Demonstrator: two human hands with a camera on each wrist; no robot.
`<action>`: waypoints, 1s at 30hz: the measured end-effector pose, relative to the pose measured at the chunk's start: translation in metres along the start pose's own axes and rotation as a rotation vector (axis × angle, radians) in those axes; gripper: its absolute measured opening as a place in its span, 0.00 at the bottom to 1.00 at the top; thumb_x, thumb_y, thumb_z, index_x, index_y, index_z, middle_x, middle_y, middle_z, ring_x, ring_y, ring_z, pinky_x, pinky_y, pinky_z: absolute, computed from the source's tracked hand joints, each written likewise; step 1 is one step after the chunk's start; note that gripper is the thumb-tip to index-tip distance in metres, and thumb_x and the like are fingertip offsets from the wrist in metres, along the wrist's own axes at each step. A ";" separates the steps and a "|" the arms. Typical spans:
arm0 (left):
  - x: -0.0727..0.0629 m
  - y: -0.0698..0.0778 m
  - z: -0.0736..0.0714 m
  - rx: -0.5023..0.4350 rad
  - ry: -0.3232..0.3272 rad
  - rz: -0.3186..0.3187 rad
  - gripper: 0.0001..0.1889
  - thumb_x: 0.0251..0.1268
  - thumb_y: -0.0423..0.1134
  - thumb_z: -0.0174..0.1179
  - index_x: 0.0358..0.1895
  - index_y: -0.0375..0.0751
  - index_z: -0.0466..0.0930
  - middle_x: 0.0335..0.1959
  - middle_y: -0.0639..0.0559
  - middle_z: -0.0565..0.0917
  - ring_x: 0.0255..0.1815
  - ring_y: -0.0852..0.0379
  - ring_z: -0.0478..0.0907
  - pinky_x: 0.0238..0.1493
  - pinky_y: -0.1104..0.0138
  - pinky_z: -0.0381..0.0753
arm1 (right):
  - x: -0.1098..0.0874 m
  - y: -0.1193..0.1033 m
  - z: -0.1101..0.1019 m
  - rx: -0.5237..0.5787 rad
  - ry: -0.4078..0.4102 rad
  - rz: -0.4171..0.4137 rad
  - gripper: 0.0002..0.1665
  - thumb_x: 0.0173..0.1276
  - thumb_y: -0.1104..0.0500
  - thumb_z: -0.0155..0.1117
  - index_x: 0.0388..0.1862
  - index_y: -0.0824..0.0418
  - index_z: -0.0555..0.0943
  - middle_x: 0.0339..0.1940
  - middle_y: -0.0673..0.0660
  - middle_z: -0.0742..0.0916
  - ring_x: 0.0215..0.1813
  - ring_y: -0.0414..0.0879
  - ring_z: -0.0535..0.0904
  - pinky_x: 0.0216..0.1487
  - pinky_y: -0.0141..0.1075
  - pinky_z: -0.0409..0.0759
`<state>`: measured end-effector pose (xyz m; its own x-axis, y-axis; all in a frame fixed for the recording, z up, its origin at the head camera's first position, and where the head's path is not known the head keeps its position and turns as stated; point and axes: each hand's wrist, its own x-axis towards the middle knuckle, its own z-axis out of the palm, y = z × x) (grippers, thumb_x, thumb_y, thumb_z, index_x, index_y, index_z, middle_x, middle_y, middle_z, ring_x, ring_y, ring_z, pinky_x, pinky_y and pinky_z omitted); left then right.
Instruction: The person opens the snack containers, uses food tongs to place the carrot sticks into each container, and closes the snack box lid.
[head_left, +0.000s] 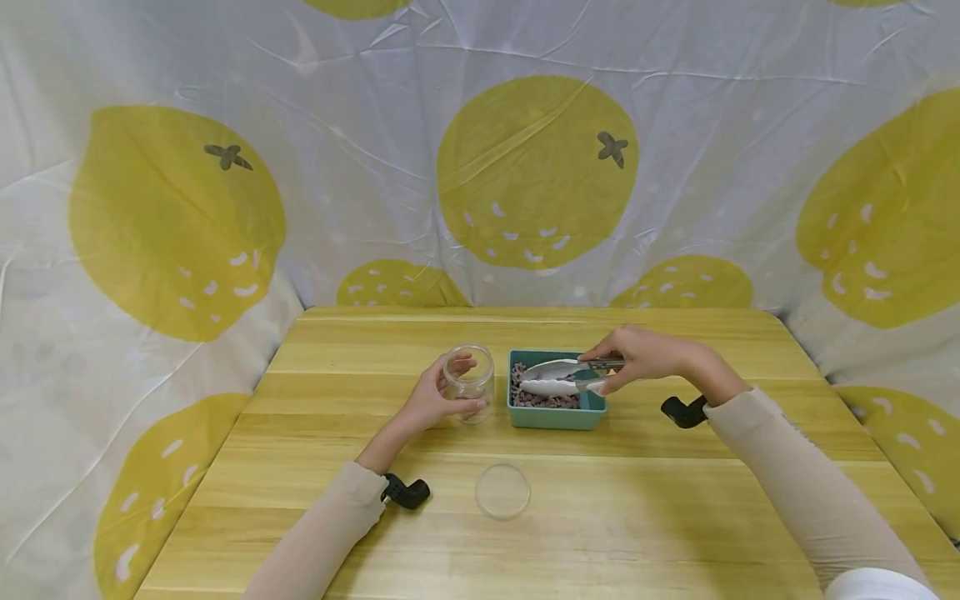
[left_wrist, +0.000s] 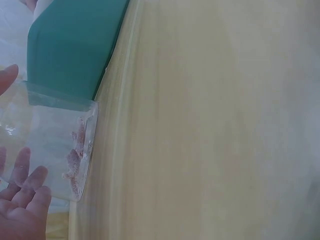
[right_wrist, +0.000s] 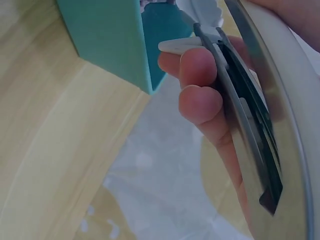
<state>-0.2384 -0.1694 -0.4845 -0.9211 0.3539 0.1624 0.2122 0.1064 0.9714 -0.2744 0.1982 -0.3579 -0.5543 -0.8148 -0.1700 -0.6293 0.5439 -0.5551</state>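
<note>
My left hand (head_left: 426,407) holds a clear jar (head_left: 480,385) upright on the wooden table, thumb on the near side and fingers round the far side. A few pinkish-purple pieces (left_wrist: 75,162) lie at the jar's bottom in the left wrist view. Just right of the jar stands a teal rectangular box (head_left: 557,419) with small purplish pieces (head_left: 542,402) inside. With my right hand (head_left: 651,354) I grip metal tongs (right_wrist: 242,127) that have white tips. Those tips are down in the box, over the pieces; whether they pinch any is unclear.
A clear round lid (head_left: 504,492) lies flat on the table (head_left: 637,517), nearer to me than the jar and box. Behind the table's far edge hangs a white curtain (head_left: 375,167) with yellow lemon prints. Each wrist carries a black camera mount (head_left: 408,493).
</note>
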 end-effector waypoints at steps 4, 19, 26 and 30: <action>0.001 -0.001 0.000 -0.004 -0.002 -0.003 0.42 0.53 0.24 0.73 0.72 0.30 0.60 0.69 0.31 0.68 0.73 0.41 0.62 0.72 0.45 0.59 | 0.000 -0.001 0.000 -0.005 -0.012 0.002 0.35 0.63 0.55 0.75 0.64 0.72 0.77 0.54 0.65 0.85 0.18 0.35 0.52 0.26 0.32 0.64; 0.001 -0.002 -0.001 0.006 -0.006 0.018 0.43 0.53 0.26 0.74 0.72 0.30 0.60 0.69 0.31 0.68 0.72 0.41 0.63 0.70 0.44 0.61 | 0.001 -0.007 0.000 -0.043 -0.057 0.016 0.32 0.64 0.56 0.74 0.62 0.72 0.79 0.20 0.46 0.72 0.19 0.35 0.52 0.25 0.32 0.57; 0.000 -0.001 -0.001 0.018 -0.007 0.019 0.43 0.53 0.28 0.75 0.72 0.31 0.61 0.69 0.31 0.69 0.72 0.41 0.64 0.70 0.45 0.62 | 0.002 -0.007 0.000 -0.046 -0.057 0.017 0.30 0.65 0.57 0.73 0.62 0.72 0.79 0.16 0.44 0.61 0.19 0.35 0.51 0.25 0.32 0.55; 0.000 -0.001 -0.001 0.010 -0.004 0.002 0.43 0.53 0.26 0.74 0.72 0.31 0.60 0.69 0.32 0.69 0.72 0.40 0.64 0.71 0.45 0.61 | -0.001 -0.008 -0.001 -0.019 -0.055 0.025 0.31 0.66 0.56 0.72 0.62 0.72 0.78 0.19 0.46 0.69 0.19 0.35 0.52 0.25 0.32 0.58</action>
<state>-0.2387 -0.1702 -0.4856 -0.9194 0.3575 0.1642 0.2176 0.1145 0.9693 -0.2694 0.1947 -0.3530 -0.5394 -0.8106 -0.2279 -0.6266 0.5672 -0.5344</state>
